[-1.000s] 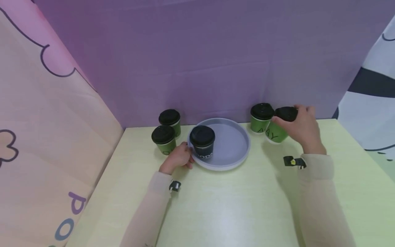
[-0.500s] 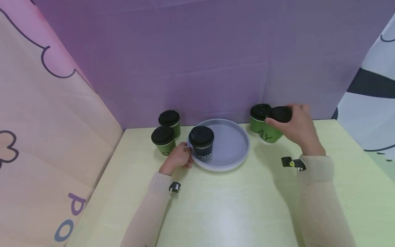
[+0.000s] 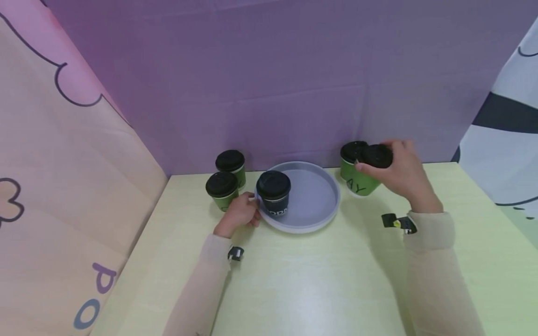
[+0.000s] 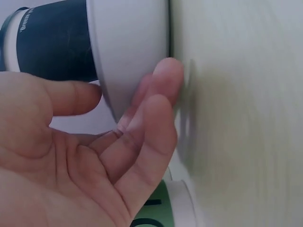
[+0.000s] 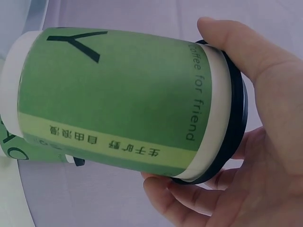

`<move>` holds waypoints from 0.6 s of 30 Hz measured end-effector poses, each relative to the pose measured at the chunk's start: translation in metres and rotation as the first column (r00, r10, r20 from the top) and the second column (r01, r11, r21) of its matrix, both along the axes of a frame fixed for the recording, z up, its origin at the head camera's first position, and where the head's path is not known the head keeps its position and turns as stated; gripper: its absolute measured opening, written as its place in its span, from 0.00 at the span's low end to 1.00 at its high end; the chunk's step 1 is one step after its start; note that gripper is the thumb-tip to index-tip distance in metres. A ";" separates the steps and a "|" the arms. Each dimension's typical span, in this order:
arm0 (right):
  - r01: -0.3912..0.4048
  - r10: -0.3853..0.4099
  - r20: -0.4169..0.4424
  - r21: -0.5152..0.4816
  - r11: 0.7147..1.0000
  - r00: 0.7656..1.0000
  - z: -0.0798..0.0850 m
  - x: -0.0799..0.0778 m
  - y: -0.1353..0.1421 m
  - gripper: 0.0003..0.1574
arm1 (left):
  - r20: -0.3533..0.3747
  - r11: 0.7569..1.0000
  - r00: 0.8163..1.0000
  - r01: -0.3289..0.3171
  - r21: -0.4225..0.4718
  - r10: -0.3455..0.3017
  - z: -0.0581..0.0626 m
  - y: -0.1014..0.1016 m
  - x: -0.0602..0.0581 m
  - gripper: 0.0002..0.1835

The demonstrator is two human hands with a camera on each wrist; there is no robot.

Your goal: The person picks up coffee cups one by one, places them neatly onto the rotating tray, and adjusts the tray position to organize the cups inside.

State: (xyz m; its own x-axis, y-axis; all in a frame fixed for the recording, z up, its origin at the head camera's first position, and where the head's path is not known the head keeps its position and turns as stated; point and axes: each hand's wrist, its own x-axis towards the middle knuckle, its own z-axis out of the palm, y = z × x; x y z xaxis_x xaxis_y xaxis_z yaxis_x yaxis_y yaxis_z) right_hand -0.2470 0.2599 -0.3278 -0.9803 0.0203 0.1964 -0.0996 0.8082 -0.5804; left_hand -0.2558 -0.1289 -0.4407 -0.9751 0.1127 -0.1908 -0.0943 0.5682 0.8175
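Note:
My right hand (image 3: pixel 405 172) grips a green paper coffee cup (image 5: pixel 118 99) by its black lid and upper rim, thumb on one side, fingers on the other. In the head view this cup tilts slightly and partly hides a second green cup (image 3: pixel 347 170) behind it. At the middle, a round pale grey tray (image 3: pixel 315 200) bears a dark coffee cup (image 3: pixel 275 200) with a black lid on its left side. My left hand (image 3: pixel 241 212) holds the tray's left edge, thumb at the rim and fingers around the outer wall (image 4: pixel 132 47).
Two more green lidded cups stand left of the tray, one near my left hand (image 3: pixel 222 186) and one behind it (image 3: pixel 231 163). A purple cloth backdrop (image 3: pixel 252 93) rises right behind the table (image 3: pixel 294 280), with printed cloth on both sides.
My right hand has carried its green cup a little to the left, closer to the tray, covering more of the cup behind. The left hand and tray stay nearly in place.

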 end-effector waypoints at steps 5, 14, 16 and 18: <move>-0.019 0.019 -0.020 0.004 1.000 1.000 0.002 0.003 -0.002 0.64 | 0.043 0.998 0.997 0.058 -0.007 -0.057 0.002 -0.004 0.000 0.27; -0.069 0.069 -0.051 0.002 0.998 0.996 0.006 0.005 -0.008 0.61 | 0.121 0.993 0.986 0.119 0.003 -0.119 0.007 -0.005 0.002 0.29; -0.082 0.083 -0.061 0.005 0.997 0.995 0.006 0.006 -0.010 0.60 | 0.119 0.992 0.985 0.123 0.000 -0.122 0.006 -0.004 0.003 0.29; -0.096 0.097 -0.074 0.010 0.995 0.993 0.007 0.007 -0.013 0.59 | 0.118 0.993 0.986 0.118 -0.001 -0.117 0.006 -0.003 0.003 0.28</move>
